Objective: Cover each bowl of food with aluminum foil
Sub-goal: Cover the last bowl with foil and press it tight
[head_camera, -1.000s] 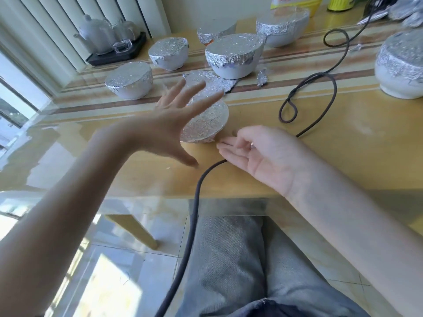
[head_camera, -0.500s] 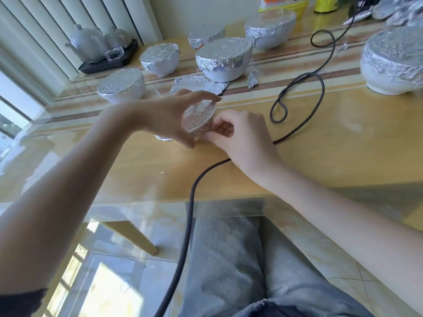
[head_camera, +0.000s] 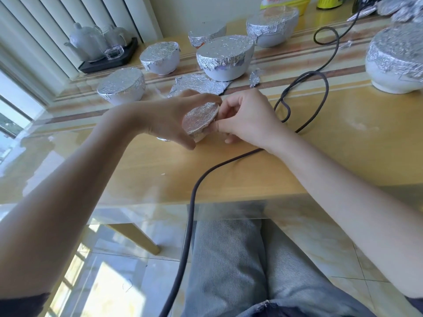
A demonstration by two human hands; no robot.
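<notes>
A small foil-covered bowl [head_camera: 201, 118] is tilted towards me just above the wooden table [head_camera: 343, 138]. My left hand [head_camera: 174, 115] grips it from the left, thumb underneath. My right hand [head_camera: 247, 117] pinches the foil at the bowl's right rim with curled fingers. Several more foil-covered white bowls stand behind: one at the left [head_camera: 121, 84], one further back [head_camera: 160, 56], a larger one in the middle [head_camera: 225, 56], another at the back [head_camera: 272, 26] and a big one at the right [head_camera: 396, 58]. A loose foil sheet [head_camera: 199, 84] lies flat just beyond my hands.
A dark cable [head_camera: 297, 88] loops across the table and hangs off the near edge over my lap. A tea set on a black tray [head_camera: 103, 51] sits at the back left by the blinds. A small foil scrap [head_camera: 255, 77] lies near the middle bowl.
My left hand went from open above the small bowl to gripping it and tipping it up. My right hand moved in and closed on the foil at its rim.
</notes>
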